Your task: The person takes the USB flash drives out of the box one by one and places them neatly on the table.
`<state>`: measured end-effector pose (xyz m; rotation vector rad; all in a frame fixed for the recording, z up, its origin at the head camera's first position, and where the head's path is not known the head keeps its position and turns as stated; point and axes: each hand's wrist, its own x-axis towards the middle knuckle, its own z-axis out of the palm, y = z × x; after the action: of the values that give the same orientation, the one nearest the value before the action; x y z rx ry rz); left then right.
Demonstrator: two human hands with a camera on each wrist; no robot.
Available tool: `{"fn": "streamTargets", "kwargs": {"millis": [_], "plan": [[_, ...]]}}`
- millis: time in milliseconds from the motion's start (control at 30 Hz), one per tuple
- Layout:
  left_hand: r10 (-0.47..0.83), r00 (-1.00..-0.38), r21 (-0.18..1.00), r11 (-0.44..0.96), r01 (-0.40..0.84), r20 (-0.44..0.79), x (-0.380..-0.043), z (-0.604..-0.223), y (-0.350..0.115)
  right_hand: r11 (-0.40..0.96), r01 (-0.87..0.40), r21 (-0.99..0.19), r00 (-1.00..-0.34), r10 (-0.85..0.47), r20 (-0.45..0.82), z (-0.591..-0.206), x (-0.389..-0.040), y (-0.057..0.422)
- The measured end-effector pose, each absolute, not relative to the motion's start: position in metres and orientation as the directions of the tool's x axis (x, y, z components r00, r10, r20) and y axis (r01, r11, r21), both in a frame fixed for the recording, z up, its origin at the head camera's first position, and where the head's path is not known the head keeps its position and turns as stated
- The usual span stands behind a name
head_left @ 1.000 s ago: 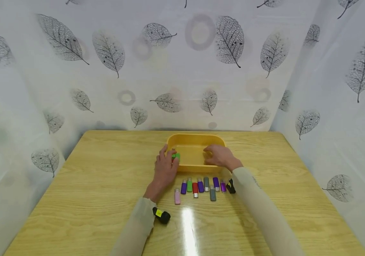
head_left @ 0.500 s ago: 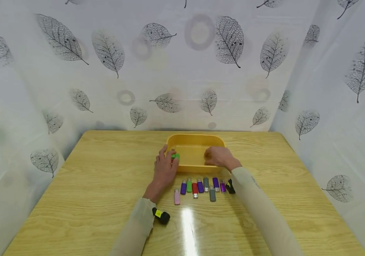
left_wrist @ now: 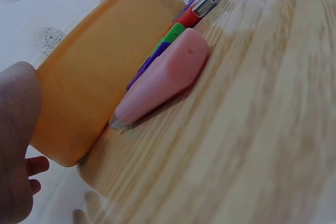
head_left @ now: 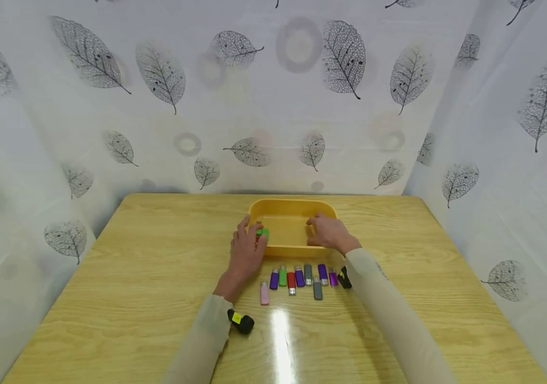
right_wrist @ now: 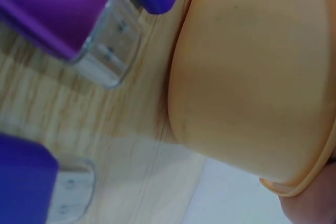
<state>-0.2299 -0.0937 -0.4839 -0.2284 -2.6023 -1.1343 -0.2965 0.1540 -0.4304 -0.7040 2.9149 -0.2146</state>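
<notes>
My left hand grips the left end of the yellow plastic box, its fingers around the rim. Beside the thumb, inside the box, lie a green item and a bit of red, partly covered. My right hand reaches over the right end into the box, finger and thumb apart; I see nothing between them. In front of the box, USB sticks lie in a loose row: pink, green, red, grey and several purple ones, such as the purple USB stick in the right wrist view.
Both wrists wear black straps; the left wrist's black device hangs near the wooden table. A leaf-patterned curtain closes off the back and sides. The box stands near the table's far edge.
My right hand's fingers drew together inside the box half a second ago and are now apart again. My left hand has stayed at the box's left end.
</notes>
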Motion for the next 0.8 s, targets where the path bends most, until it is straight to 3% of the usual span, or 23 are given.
{"fn": "streamTargets", "kwargs": {"millis": [800], "plan": [[0.037,-0.950,0.699,0.668,0.254,0.310,-0.2284,-0.4813,-0.0939,0.881,-0.448,-0.150,-0.877,-0.466,-0.116,-0.4290,-0.2970,0.1534]]}}
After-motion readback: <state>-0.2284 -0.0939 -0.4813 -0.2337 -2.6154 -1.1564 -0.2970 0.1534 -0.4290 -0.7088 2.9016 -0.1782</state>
